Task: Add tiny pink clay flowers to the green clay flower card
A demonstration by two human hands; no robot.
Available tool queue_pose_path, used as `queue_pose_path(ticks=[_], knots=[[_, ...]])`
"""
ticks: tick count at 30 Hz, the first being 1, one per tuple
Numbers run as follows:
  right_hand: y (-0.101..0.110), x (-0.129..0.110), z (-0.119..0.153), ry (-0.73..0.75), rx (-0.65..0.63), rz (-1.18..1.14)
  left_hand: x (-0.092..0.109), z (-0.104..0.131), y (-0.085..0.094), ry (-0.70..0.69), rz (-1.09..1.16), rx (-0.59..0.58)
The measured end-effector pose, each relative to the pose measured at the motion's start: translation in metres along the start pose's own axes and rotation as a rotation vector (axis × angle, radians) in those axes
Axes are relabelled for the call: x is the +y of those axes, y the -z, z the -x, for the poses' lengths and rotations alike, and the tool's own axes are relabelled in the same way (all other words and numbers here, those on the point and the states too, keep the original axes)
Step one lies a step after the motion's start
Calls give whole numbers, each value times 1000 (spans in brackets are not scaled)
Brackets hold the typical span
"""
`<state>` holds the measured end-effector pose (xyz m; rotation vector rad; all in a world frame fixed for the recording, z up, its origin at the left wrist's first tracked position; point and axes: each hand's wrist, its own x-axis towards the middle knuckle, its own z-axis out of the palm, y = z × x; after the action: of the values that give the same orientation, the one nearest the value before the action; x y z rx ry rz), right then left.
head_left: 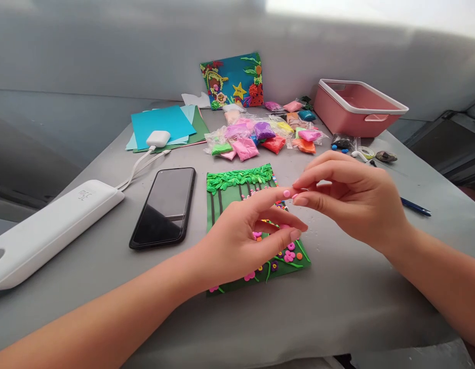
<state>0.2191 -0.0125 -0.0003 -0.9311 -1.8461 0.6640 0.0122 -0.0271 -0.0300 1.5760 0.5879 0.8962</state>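
My left hand (245, 236) hovers above the green clay picture (243, 179), fingers apart. A small pink clay dot (287, 193) rests on its index finger near the tip. Thumb and index finger of my right hand (349, 197) pinch a tiny pink clay piece (295, 197) beside that fingertip. The picture lies flat, with a bright green leafy band along the top, dark stems, and pink, purple and orange flowers low down. My left hand hides much of its middle.
Behind lie several clay packets (245, 148) and a propped sea picture (237, 77). A pink basket (356, 110) stands back right, near a blue pen (415, 207). Leftward are a phone (164, 207), a white power bank (60, 225), an earbud case (158, 138) and coloured sheets (160, 122).
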Motion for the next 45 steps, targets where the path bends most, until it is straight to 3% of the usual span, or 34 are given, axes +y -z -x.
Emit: queue_pose_path(ticks=[12, 17, 21, 23, 26, 30, 33, 45], knots=[[-1, -2, 0, -59, -24, -65, 4, -2, 0, -25, -129, 0], [0, -3, -1, -172, -73, -152, 1, -2, 5, -47, -250, -24], [0, -1, -2, -243, -130, -284, 4, -1, 4, -3, -117, 8], [0, -1, -2, -171, -55, -298, 9, -2, 2, 117, 73, 50], [1, -3, -1, 85, 44, -139, 17, -3, 1, 276, 290, 112], [4, -1, 1, 464, -87, 221, 17, -6, 5, 293, 420, 171], [3, 4, 2, 652, -137, 408, 14, -7, 6, 302, 492, 168], [3, 4, 4, 588, -133, 381, 16, -8, 7, 376, 491, 174]])
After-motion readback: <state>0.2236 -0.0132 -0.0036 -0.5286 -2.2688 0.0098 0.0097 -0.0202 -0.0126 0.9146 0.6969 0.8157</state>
